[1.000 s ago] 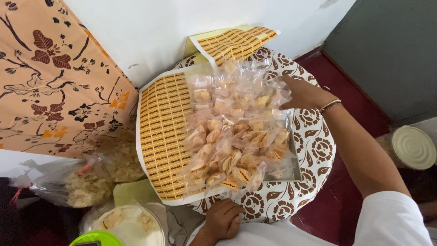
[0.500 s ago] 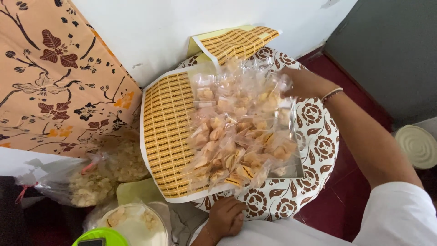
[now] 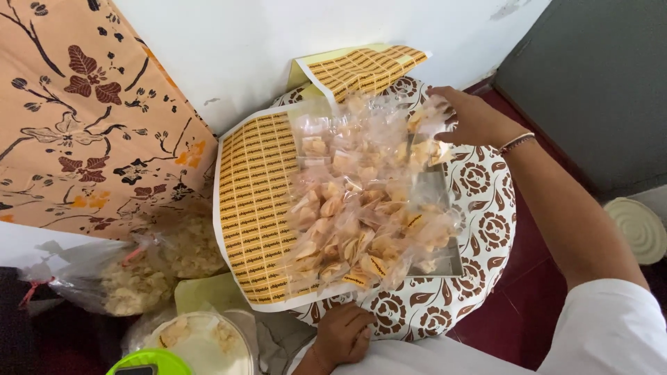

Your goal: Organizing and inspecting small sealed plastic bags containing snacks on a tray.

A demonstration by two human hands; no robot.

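A heap of small clear plastic packets of golden snack pieces (image 3: 361, 201) lies on a round tray with a brown floral pattern (image 3: 479, 229). A yellow-and-brown printed paper sheet (image 3: 253, 201) lines the tray's left half. My right hand (image 3: 469, 114) reaches across the far side and grips the top packets of the heap. A bracelet sits on that wrist. My left hand (image 3: 344, 333) rests against the tray's near rim, fingers curled on the edge.
A second printed sheet (image 3: 361, 69) leans on the white wall behind. Orange floral fabric (image 3: 83, 118) hangs at left. Clear bags of pale crackers (image 3: 132, 278) and a plastic tub with a green lid (image 3: 187, 347) sit lower left. A round cream lid (image 3: 639, 226) lies on dark red floor.
My right hand has shifted slightly left over the far packets and closed on them. The left hand stays on the near rim.
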